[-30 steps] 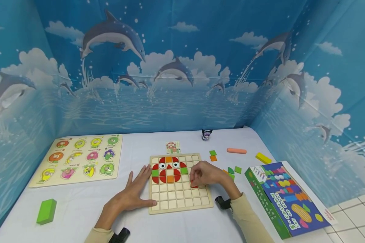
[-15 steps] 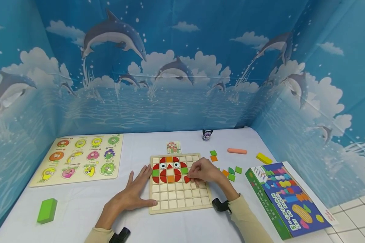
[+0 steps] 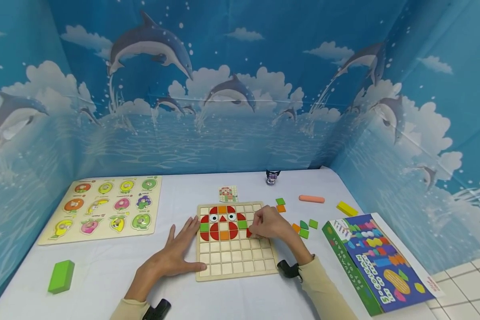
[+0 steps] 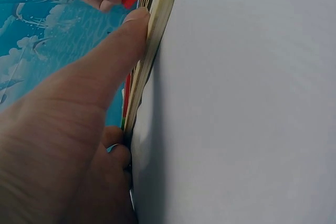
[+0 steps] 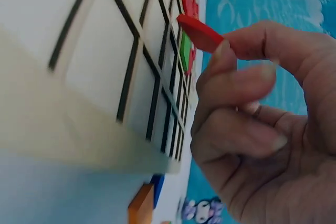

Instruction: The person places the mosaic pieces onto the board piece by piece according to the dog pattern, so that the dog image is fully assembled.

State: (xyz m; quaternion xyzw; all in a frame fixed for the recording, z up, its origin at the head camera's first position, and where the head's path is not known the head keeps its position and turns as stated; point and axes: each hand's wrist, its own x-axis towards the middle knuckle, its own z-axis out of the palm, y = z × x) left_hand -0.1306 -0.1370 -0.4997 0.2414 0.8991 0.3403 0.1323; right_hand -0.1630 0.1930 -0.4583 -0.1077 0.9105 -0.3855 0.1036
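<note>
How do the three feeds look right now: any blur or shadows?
Head: bright, fairly even light; left wrist: dimmer, soft shadow on the white cloth beside the board; right wrist: the board's near edge looks soft, the pinched red piece clearer.

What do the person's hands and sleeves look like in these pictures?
The ungloved left hand and ungloved right hand show no rings. The left beige sleeve and right beige sleeve look plain and end near the wrists. Each wrist wears a small, dark, rounded device: the left black wrist camera and right black wrist camera.
</note>
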